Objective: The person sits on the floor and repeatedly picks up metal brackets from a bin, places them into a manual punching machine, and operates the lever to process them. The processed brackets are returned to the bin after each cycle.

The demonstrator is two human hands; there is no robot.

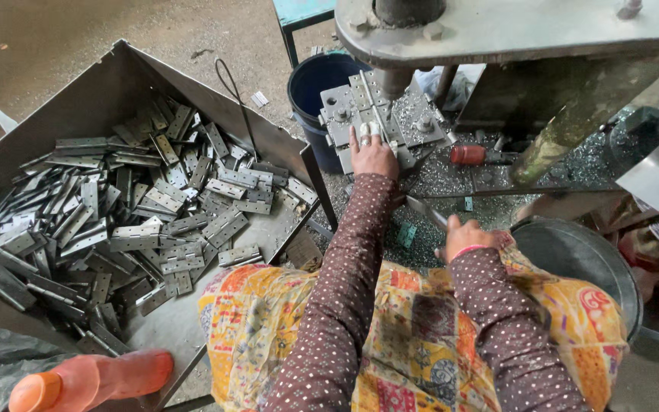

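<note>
Nearest the lens, an orange plastic bottle (89,379) lies at the bottom left, just off the near edge of a big grey sheet-metal tray (101,91). Heaped across that tray, thickest toward its left side, are flat grey steel hinge plates (131,214) with punched holes (piled every which way). Past the tray's right corner stands a dark blue plastic bucket (314,80).

Further right, the left hand (372,155), in a brown dotted sleeve, rests flat with fingers stretched forward on a hinge plate (366,114) that lies in the grey steel jig (379,114) under the press head (512,27); it presses rather than pinches. A red-handled tool (470,155) lies on the swarf-strewn press bed just beyond. The right hand (463,238) is closed on a narrow metal strip (425,211), near the rim of a round dark metal pan (573,259).
</note>
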